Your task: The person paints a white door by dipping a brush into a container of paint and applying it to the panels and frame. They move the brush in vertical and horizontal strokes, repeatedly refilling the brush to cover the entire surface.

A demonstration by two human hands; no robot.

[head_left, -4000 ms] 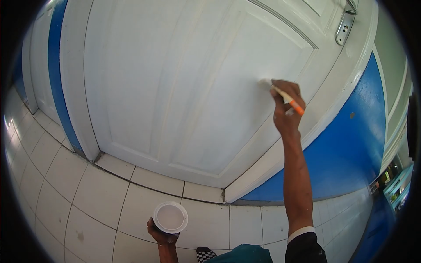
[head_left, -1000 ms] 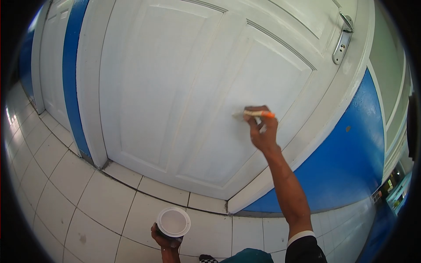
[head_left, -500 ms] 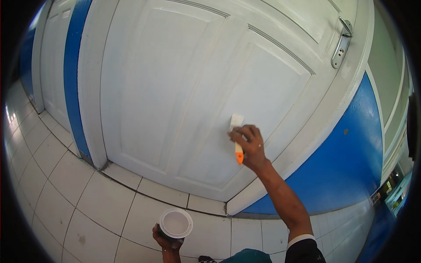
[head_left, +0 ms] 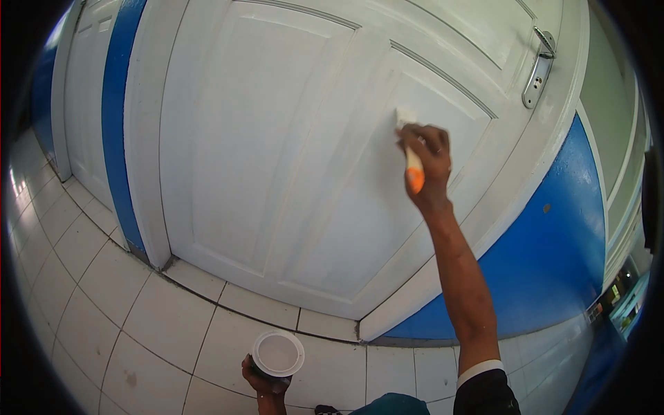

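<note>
My right hand (head_left: 430, 155) is closed around a paintbrush (head_left: 415, 171) with a pale handle and an orange end. Its bristles point up and meet the upper part of the lower right panel of a white door (head_left: 332, 173). Low in the view, my left hand (head_left: 266, 380) grips a round tub (head_left: 278, 353) with a white rim, held above the floor. Pale contents show inside the tub. My left fingers are partly hidden beneath it.
A metal door handle (head_left: 539, 69) sits at the door's upper right. Blue wall (head_left: 532, 263) borders the frame on the right, with a blue strip (head_left: 119, 124) on the left. White floor tiles (head_left: 155, 325) run along the threshold. Another white door (head_left: 88, 111) stands far left.
My right hand has moved the paintbrush up and slightly right across the door panel. My left hand and the tub have stayed almost in place.
</note>
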